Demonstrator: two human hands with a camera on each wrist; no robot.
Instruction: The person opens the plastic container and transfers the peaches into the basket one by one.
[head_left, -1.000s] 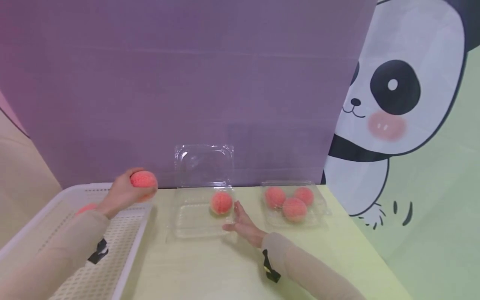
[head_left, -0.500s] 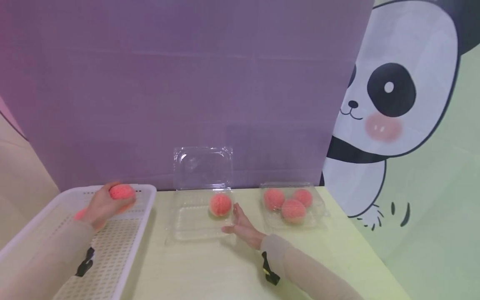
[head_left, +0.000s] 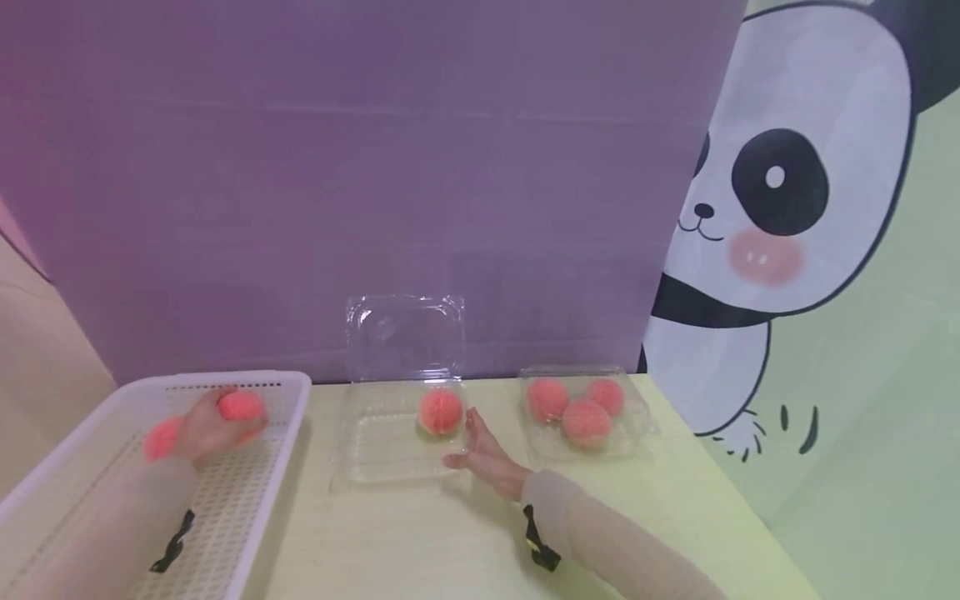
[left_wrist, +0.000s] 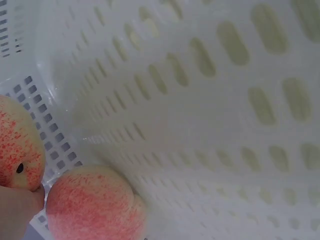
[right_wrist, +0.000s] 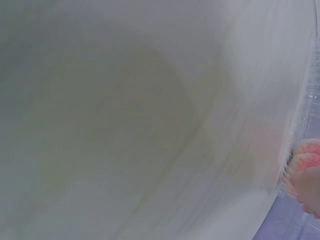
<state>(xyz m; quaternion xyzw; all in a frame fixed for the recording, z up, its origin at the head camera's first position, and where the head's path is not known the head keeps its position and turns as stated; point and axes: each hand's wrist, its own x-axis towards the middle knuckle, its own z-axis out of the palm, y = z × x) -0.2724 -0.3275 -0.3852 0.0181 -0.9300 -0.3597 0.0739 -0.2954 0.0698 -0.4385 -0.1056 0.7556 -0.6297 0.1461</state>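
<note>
Inside the white basket point(head_left: 300, 408), my left hand point(head_left: 206, 429) grips a pink peach point(head_left: 242, 406). Another peach point(head_left: 161, 440) lies in the basket to its left, partly hidden by the hand. The left wrist view has a fingertip against a peach point(left_wrist: 20, 145), with a second peach point(left_wrist: 92, 205) close beside it. My right hand point(head_left: 491, 458) rests at the right edge of an open clear plastic clamshell box point(head_left: 390, 442), its fingers extended. One peach point(head_left: 440, 411) sits in the right back part of that box, and its lid point(head_left: 405, 337) stands upright.
To the right is a closed clear box point(head_left: 637, 417) with three peaches point(head_left: 587, 423) inside. Pale yellow table point(head_left: 360, 542) surface lies in front of the boxes. A purple cloth point(head_left: 375, 167) hangs behind, and a panda picture point(head_left: 780, 183) is on the right wall.
My left hand has moved left and down with the peach, from above the basket's right rim to inside the basket. My right hand has stayed at the open box.
</note>
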